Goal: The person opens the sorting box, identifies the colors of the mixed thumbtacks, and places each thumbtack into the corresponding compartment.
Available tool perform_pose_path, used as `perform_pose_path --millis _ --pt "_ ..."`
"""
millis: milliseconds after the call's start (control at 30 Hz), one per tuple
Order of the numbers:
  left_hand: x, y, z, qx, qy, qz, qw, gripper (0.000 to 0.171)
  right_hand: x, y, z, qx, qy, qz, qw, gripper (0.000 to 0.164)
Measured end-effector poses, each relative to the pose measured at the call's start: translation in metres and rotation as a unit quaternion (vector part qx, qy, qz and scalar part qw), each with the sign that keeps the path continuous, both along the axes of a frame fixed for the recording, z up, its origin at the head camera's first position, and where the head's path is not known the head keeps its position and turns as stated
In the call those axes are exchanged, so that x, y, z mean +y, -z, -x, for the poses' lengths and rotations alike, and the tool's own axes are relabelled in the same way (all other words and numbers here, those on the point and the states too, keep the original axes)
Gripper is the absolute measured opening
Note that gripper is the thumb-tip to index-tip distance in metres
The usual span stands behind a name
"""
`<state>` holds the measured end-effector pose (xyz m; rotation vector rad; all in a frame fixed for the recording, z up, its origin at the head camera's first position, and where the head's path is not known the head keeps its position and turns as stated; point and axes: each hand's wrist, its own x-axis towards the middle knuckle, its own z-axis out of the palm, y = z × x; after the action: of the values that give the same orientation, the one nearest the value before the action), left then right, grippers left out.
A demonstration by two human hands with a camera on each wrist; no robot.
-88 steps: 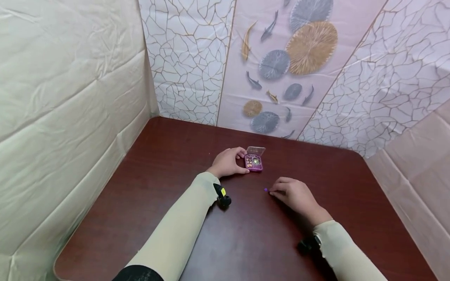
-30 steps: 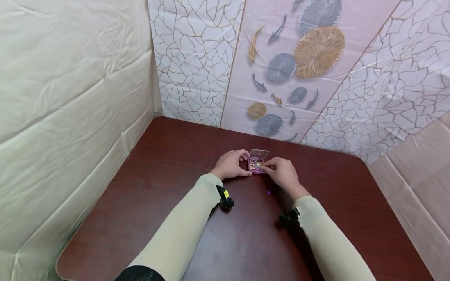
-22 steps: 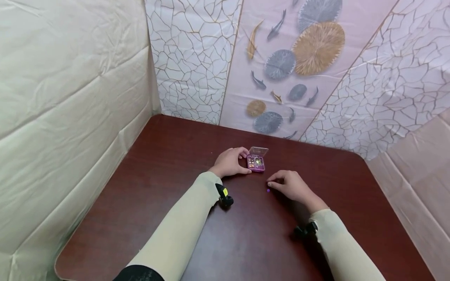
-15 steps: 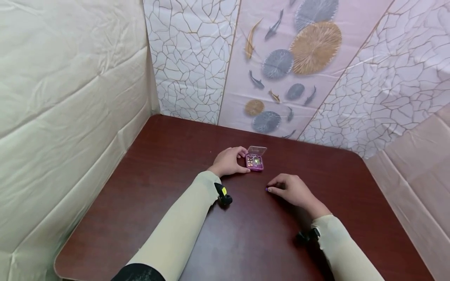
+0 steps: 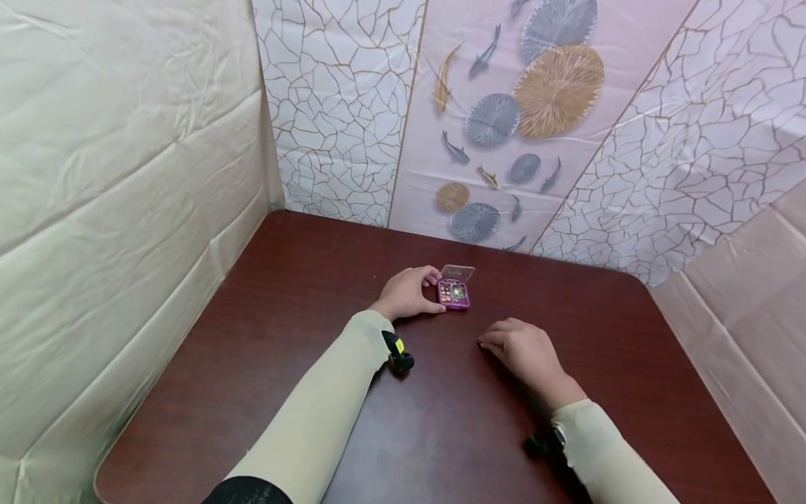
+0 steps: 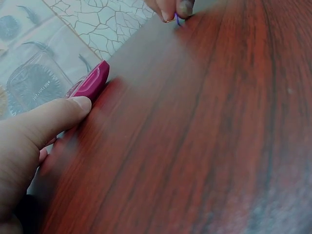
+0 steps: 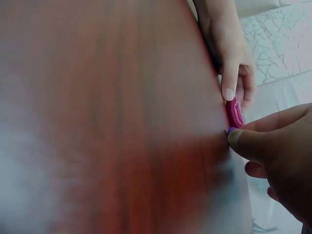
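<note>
A small magenta case (image 5: 455,302) with several tiny compartments stands on the table, its clear lid (image 5: 458,273) raised. My left hand (image 5: 406,292) holds the case by its left side, thumb at the near corner and fingers at the far one. In the left wrist view the thumb presses the magenta side wall (image 6: 92,84). To the right and nearer, my right hand (image 5: 522,350) pinches a tiny purple piece (image 7: 231,131) between thumb and fingertip, close over the table. In the left wrist view a gold-coloured bit shows beside this purple piece (image 6: 177,20). Its kind I cannot tell.
The dark red-brown table (image 5: 302,350) ends at a patterned cloth backdrop (image 5: 491,175) behind the case. Pale cloth walls (image 5: 138,210) stand at left and right. A camera (image 5: 399,357) is strapped to the left wrist, another dark one (image 5: 541,442) to the right.
My right hand has come back from the case toward me and now pinches the purple piece that lay on the table. My left hand has stayed at the case.
</note>
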<state>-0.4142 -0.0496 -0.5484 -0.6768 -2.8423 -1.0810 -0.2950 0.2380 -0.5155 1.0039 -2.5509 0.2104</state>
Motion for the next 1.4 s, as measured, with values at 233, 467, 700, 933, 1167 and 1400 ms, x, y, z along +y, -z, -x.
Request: perform_pose_path --millis 233,467,700,933,1167,1400 --pt "-0.003 -0.001 0.0 0.0 -0.003 -0.004 1.0 0.069 0.003 0.0 -0.004 -0.003 0.001 -0.001 1.0 0.014" --pt "-0.004 0.0 -0.002 -0.005 -0.004 -0.003 1.0 0.068 -0.002 0.0 -0.005 -0.059 0.013 0.031 0.998 0.012" --pt "-0.002 0.0 -0.002 -0.007 -0.005 0.0 1.0 0.068 -0.005 0.0 -0.002 -0.069 0.028 0.016 0.997 0.008" --pt "0.0 0.001 0.0 0.0 0.0 -0.003 1.0 0.068 -0.008 -0.008 0.002 -0.128 0.06 0.012 0.99 0.005" --pt "0.0 -0.005 -0.001 -0.005 -0.001 -0.005 1.0 0.068 -0.007 -0.011 0.003 -0.134 0.05 0.014 0.99 0.004" --pt "-0.001 -0.002 -0.001 -0.006 0.0 -0.003 1.0 0.069 -0.013 -0.007 0.005 -0.119 0.05 0.01 0.992 0.007"
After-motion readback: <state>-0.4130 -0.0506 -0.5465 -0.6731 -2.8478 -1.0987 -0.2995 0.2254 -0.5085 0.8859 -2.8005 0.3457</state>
